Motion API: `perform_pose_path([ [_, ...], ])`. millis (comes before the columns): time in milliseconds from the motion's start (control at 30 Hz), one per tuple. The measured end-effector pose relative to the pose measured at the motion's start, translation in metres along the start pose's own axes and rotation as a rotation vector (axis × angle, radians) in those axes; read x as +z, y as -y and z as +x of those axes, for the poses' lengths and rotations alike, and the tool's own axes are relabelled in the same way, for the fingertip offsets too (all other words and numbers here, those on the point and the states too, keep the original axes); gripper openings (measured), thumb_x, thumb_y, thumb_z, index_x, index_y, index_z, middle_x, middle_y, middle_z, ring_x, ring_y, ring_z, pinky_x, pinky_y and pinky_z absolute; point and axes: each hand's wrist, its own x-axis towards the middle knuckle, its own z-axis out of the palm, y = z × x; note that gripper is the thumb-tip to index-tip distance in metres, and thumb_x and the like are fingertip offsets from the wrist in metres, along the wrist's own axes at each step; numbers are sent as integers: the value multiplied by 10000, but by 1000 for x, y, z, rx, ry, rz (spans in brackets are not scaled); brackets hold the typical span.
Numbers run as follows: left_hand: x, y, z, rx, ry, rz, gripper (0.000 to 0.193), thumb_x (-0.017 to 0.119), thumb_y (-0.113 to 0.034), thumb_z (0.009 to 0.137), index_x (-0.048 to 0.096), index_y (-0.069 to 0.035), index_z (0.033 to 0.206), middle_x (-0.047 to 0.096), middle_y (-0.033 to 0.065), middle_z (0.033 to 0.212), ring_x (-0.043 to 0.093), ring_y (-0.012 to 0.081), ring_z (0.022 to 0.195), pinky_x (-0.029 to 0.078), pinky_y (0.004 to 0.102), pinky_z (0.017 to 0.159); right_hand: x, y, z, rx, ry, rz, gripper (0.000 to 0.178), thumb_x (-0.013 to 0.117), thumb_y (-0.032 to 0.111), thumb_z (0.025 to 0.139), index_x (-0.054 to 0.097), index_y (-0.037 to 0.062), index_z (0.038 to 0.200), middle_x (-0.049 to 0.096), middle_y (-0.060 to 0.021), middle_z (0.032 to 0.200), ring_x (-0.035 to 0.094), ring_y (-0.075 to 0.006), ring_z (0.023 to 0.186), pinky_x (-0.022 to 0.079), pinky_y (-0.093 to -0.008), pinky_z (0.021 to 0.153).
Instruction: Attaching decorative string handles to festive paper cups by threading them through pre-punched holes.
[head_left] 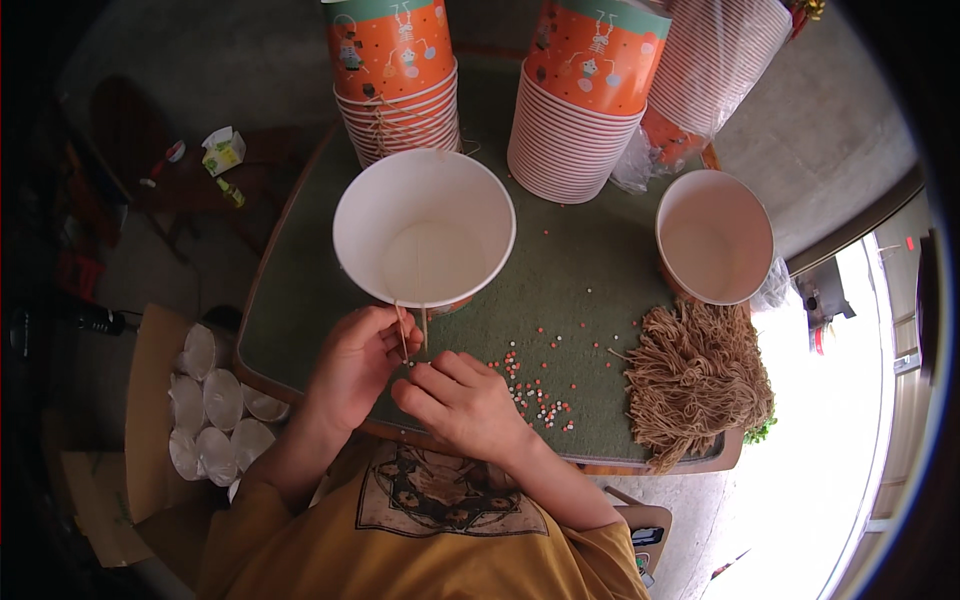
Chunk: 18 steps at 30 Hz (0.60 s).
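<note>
A large white paper bucket [350, 225] stands at the near left of the green tabletop, its open mouth tilted toward me. A thin tan cord [424, 325] runs inside it and over its front rim, with two strands hanging down at my fingers. My left hand [355, 360] pinches the cord just below the rim. Close beside it, my right hand [460, 400] is closed, fingertips turned toward the left hand; what they hold is hidden. Small orange and white beads [545, 408] lie scattered just right of my right hand.
A bundle of brown cords [695, 385] hangs over the table's right edge, below a second paper bucket [715, 235]. Nested orange-and-green bucket stacks [400, 60] [585, 120] and a plastic-wrapped stack [720, 60] stand behind. A cardboard box [155, 400] of white cups sits at lower left.
</note>
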Motion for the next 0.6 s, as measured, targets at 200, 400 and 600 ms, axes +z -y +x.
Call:
perform_pose_path([
  [200, 21, -10, -6, -44, -47, 66, 107, 542, -173, 944, 557, -74, 904, 557, 14, 829, 553, 150, 825, 454, 292, 790, 1, -4, 2, 39, 16, -60, 240, 627, 113, 676, 569, 149, 906, 542, 13, 839, 554, -163, 763, 503, -297, 662],
  [400, 2, -5, -6, 29, 63, 156, 99, 543, -153, 953, 587, -65, 949, 569, 6, 839, 561, 111, 836, 453, 270, 770, 0, -4, 5, 68, -20, -35, 203, 655, 92, 720, 571, 128, 901, 563, 7, 845, 559, -167, 733, 505, -296, 645],
  [600, 3, -7, -7, 59, 32, 186, 115, 540, -145, 953, 606, -55, 976, 619, 33, 914, 600, 133, 899, 464, 282, 829, 0, -6, 6, 86, -12, -34, 276, 673, 60, 708, 566, 98, 959, 559, -6, 828, 557, -185, 705, 502, -300, 606],
])
